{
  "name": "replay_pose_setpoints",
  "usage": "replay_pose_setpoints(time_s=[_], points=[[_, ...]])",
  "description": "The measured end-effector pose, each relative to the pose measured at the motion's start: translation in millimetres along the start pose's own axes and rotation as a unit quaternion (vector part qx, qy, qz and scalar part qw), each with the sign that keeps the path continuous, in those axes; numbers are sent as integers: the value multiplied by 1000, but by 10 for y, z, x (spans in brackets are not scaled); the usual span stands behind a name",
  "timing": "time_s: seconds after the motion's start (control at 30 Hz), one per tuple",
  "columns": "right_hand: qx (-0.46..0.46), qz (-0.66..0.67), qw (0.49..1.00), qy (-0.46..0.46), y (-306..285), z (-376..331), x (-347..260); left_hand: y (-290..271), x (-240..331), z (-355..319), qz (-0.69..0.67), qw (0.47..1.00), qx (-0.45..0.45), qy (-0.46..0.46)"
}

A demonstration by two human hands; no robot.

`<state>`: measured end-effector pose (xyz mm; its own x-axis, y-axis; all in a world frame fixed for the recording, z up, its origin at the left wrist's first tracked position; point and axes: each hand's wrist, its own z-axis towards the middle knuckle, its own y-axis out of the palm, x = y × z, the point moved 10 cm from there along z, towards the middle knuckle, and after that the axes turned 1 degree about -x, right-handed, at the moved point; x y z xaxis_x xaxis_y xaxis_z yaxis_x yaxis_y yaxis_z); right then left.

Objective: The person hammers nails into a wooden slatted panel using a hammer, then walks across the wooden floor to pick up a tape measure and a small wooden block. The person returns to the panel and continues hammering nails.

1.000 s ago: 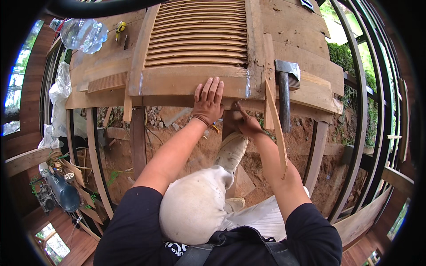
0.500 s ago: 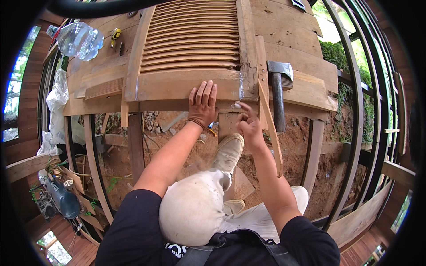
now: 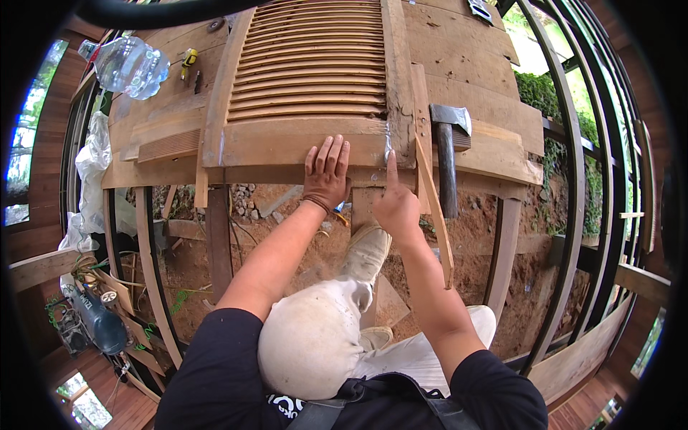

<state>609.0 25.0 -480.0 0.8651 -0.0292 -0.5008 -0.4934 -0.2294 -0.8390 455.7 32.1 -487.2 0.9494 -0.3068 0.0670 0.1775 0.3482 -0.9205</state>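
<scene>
A wooden louvred shutter panel (image 3: 304,143) lies on the plank bench, its slats running crosswise. My left hand (image 3: 327,166) rests flat on its near rail, fingers stretched out, holding nothing. My right hand (image 3: 396,208) points forward at the near right corner. Its index fingertip touches the rail beside a white smear (image 3: 388,132) along the corner joint, and its other fingers are curled under. I see nothing held in it, though the curled fingers are partly hidden. Just right of this hand, a thin wooden strip (image 3: 434,208) slants past the bench edge.
An axe (image 3: 448,161) lies at the right, its handle overhanging the bench (image 3: 473,86). A large clear bottle (image 3: 132,68) and a yellow-black tool (image 3: 188,63) are at the far left. A blue power tool (image 3: 100,319) sits low left. Dark metal bars (image 3: 570,179) stand at the right.
My right hand has turned and straightened its index finger, bringing the tip forward onto the corner of the panel. My left hand stays on the rail, almost unmoved.
</scene>
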Motion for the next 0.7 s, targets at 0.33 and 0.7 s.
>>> replay_pose_setpoints(time_s=[0.33,0.7], points=[[0,-225,966,-128,35,14,-172,-32,15,21,11,1000,-7,0],[-39,-49,996,-58,39,-51,-88,-34,44,-60,23,1000,-13,-2]])
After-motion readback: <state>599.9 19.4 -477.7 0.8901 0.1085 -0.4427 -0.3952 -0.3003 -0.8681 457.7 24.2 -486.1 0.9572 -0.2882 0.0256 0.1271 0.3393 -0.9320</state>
